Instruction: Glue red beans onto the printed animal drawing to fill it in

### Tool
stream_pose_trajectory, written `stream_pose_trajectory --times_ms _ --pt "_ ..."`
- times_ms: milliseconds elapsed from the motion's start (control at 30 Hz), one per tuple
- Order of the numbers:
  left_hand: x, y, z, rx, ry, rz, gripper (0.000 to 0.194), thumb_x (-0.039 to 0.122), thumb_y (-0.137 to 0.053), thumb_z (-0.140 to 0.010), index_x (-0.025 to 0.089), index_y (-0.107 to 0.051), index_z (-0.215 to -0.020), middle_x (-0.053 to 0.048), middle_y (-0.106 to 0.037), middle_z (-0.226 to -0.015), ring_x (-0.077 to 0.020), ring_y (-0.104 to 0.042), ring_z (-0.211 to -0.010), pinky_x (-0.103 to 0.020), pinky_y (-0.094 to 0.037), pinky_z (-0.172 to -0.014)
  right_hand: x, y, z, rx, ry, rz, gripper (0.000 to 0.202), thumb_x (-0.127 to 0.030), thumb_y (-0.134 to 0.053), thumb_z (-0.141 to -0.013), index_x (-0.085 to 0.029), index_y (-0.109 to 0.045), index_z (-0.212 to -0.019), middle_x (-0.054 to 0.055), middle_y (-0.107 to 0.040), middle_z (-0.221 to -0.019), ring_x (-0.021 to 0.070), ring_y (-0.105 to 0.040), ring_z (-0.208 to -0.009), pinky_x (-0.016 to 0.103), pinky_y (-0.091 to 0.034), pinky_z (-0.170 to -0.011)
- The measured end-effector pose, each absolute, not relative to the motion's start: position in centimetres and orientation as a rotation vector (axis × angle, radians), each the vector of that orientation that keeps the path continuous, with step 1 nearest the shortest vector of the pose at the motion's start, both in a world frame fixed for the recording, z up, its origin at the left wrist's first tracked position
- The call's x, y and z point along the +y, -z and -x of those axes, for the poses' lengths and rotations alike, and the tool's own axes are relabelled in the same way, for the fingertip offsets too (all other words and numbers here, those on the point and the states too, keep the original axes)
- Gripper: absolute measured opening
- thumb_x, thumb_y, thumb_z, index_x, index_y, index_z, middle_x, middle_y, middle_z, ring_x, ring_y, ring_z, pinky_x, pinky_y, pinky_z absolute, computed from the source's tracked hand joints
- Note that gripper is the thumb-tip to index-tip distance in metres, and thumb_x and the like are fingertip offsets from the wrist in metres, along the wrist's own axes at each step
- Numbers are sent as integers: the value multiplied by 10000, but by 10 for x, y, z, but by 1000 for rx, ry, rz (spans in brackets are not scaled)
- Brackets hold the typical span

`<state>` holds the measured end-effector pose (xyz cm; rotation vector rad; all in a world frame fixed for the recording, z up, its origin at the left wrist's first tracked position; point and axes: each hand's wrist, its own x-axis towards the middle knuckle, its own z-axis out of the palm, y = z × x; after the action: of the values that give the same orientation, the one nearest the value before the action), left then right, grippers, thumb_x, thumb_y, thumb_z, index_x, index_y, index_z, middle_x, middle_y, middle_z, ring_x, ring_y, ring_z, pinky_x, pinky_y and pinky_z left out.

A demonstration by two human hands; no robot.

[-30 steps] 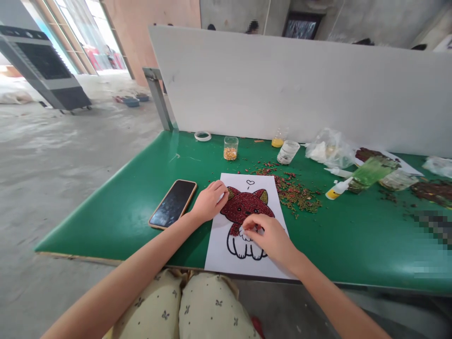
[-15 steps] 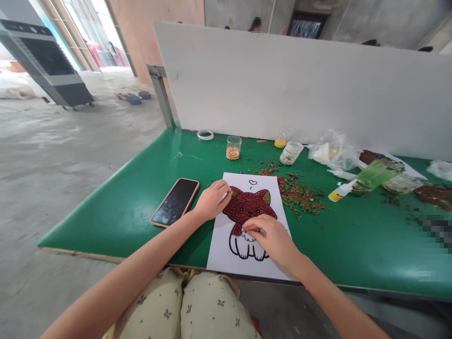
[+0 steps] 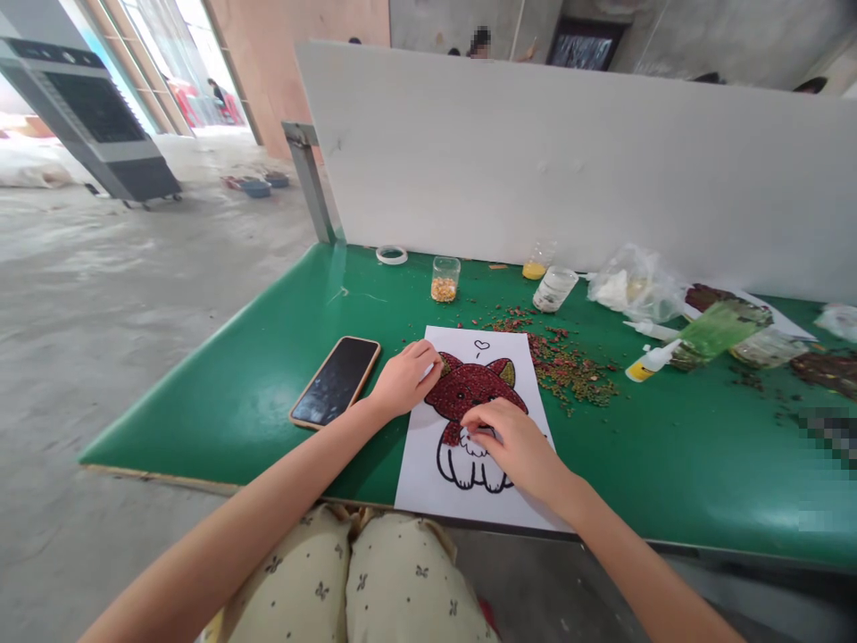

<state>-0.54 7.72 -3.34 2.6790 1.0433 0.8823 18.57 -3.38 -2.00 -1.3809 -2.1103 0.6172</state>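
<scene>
A white sheet (image 3: 419, 464) with a cat drawing (image 3: 469, 393) lies at the table's front edge. Dark red grains cover the cat's head and a patch below it; the ears hold greenish ones, and the lower body is bare white. My left hand (image 3: 405, 377) rests at the sheet's upper left edge, its fingers bent together; anything between them is hidden. Over the cat's chest, my right hand (image 3: 512, 438) has thumb and forefinger pinched near the red patch. Whatever that pinch holds is too small to make out.
A phone (image 3: 336, 382) lies left of the sheet. Red and green grains (image 3: 569, 371) are scattered to its right, near a glue bottle (image 3: 653, 361). Behind stand a cup of yellow kernels (image 3: 445, 279), a tape roll (image 3: 392, 255), another cup (image 3: 554, 290) and a white panel (image 3: 536, 161).
My right hand has shifted slightly up from the red patch on the cat's chest. My left hand stays at the sheet's edge. The whole view has moved slightly.
</scene>
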Motion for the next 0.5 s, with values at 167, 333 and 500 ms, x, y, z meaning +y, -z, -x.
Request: stream_pose_trajectory --times_ms 167,333,500 --pt "77 32 5 1037 -884 -2673 197 217 -379 -912 182 -547 -814 -55 -568 -873 -180 -532 -830 -311 -445 -764 -33 20 -184 -2103 -658 1377 193 -35 -525 -782 -218 -576 -815 9 -626 -815 173 -532 -827 304 -403 -751" --pt "77 32 5 1043 -873 -2676 191 215 -384 -914 179 -540 -810 -53 -566 -873 -178 -531 -832 -304 -446 -757 -35 18 -185 -2082 -646 1431 178 -42 -513 -783 -217 -541 -795 7 -594 -799 171 -525 -818 297 -399 -741" --pt "77 33 5 1036 -875 -2668 192 220 -382 -913 182 -545 -817 -54 -567 -877 -179 -533 -833 -305 -449 -758 -38 18 -183 -2055 -606 1490 160 -68 -537 -767 -219 -489 -788 3 -569 -785 167 -521 -791 286 -402 -707"
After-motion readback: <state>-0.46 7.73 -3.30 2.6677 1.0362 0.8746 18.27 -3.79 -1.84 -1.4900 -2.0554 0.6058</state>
